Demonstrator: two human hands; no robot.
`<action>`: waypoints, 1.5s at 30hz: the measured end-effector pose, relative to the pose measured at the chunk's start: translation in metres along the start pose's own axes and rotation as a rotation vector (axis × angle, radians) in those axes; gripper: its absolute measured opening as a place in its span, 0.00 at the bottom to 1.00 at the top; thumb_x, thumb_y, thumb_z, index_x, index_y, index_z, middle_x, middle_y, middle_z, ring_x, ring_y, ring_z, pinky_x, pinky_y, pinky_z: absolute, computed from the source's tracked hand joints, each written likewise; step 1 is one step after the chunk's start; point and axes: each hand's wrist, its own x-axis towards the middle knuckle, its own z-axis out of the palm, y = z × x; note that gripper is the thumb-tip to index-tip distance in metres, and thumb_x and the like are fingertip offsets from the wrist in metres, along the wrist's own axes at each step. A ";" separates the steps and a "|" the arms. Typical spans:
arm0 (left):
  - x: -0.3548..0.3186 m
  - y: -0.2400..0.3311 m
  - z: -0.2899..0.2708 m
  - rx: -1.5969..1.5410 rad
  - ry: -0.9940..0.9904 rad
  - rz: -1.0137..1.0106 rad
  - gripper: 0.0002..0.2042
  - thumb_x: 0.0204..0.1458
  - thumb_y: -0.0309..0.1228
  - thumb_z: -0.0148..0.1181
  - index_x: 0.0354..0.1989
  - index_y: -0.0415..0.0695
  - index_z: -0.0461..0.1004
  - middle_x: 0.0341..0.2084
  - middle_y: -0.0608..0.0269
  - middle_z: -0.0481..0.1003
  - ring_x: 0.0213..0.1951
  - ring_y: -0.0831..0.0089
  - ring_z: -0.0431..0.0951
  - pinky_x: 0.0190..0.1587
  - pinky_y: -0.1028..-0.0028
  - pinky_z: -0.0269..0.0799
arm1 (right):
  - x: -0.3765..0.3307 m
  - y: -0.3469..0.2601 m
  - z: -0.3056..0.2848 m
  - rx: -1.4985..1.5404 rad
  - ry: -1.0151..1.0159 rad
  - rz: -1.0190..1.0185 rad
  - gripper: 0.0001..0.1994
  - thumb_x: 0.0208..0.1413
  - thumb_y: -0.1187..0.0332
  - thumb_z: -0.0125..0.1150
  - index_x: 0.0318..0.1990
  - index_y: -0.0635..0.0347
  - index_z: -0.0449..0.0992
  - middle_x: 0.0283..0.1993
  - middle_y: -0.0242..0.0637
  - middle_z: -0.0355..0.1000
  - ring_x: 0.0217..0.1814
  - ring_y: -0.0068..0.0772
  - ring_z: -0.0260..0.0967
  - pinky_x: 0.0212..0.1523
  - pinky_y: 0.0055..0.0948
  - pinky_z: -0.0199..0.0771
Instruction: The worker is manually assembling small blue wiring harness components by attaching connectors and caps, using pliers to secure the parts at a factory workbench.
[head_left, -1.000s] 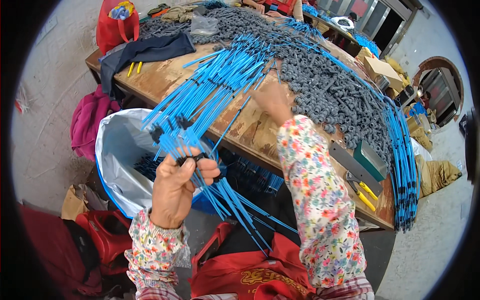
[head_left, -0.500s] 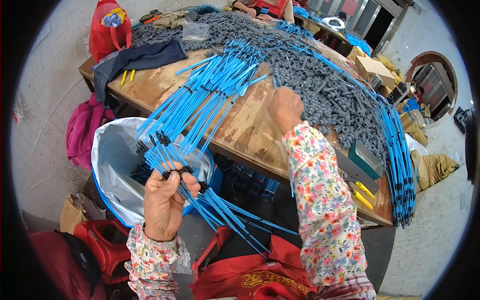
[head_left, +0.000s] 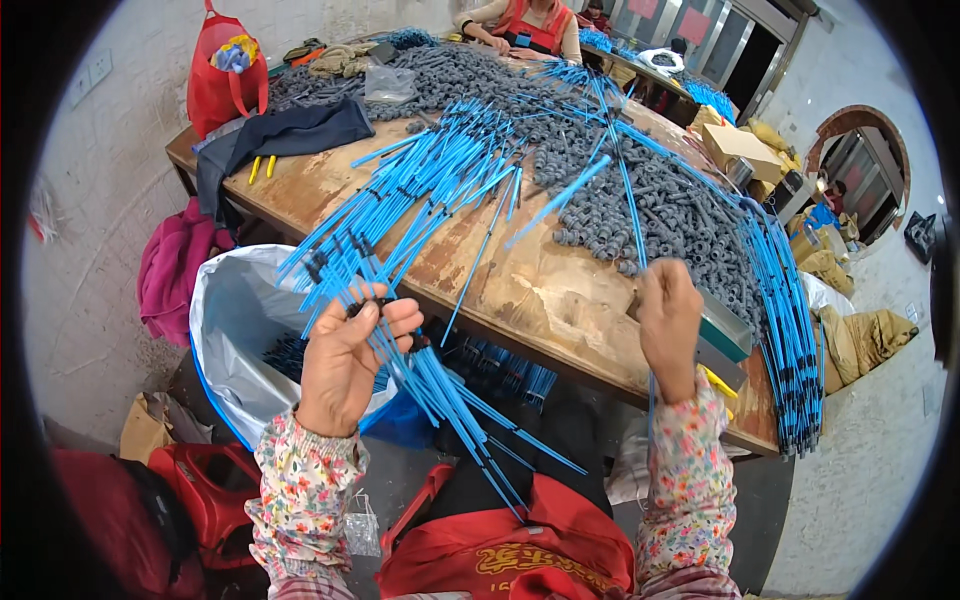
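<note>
My left hand [head_left: 348, 350], palm turned up, grips a bundle of thin blue rods [head_left: 440, 395] with black fittings. The bundle's lower ends fan out over my lap; its black-tipped upper ends point toward the loose pile of blue rods [head_left: 440, 180] on the table. My right hand [head_left: 669, 308] is closed round a single long blue rod [head_left: 628, 195]. That rod rises over the dark grey fittings [head_left: 680, 200] and continues below my fist. Another blue rod [head_left: 562, 203] slants across the near edge of the grey heap.
The worn wooden table [head_left: 560, 320] bears dark cloth [head_left: 285, 130], a red bag [head_left: 222, 85] and a green box [head_left: 727, 330]. A lined container [head_left: 225, 310] stands below its edge. Bundled rods [head_left: 795, 350] hang at the right end. Across the table sits a person in red [head_left: 530, 30].
My right hand has moved right and closer to me, with the long rod now standing above its fist. My left hand keeps its bundle in nearly the same place.
</note>
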 end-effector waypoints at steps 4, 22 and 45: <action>0.014 0.005 0.003 0.028 -0.019 -0.002 0.11 0.59 0.29 0.48 0.48 0.40 0.67 0.40 0.48 0.76 0.42 0.60 0.79 0.43 0.66 0.76 | -0.039 -0.017 -0.037 0.672 -0.224 0.378 0.08 0.59 0.67 0.54 0.31 0.60 0.67 0.21 0.29 0.64 0.18 0.18 0.60 0.17 0.19 0.57; 0.018 -0.005 0.034 0.176 -0.043 0.043 0.11 0.57 0.31 0.53 0.45 0.39 0.68 0.32 0.57 0.76 0.31 0.70 0.76 0.36 0.72 0.75 | -0.148 -0.047 0.026 1.366 -0.732 0.766 0.10 0.54 0.66 0.62 0.33 0.63 0.69 0.24 0.35 0.67 0.22 0.24 0.64 0.23 0.20 0.64; -0.002 0.003 0.010 -0.107 0.186 0.061 0.08 0.57 0.31 0.55 0.42 0.44 0.67 0.21 0.65 0.71 0.24 0.73 0.73 0.29 0.72 0.70 | 0.102 0.001 0.216 0.040 -0.341 0.208 0.20 0.45 0.54 0.62 0.21 0.68 0.75 0.21 0.44 0.73 0.22 0.40 0.71 0.28 0.35 0.73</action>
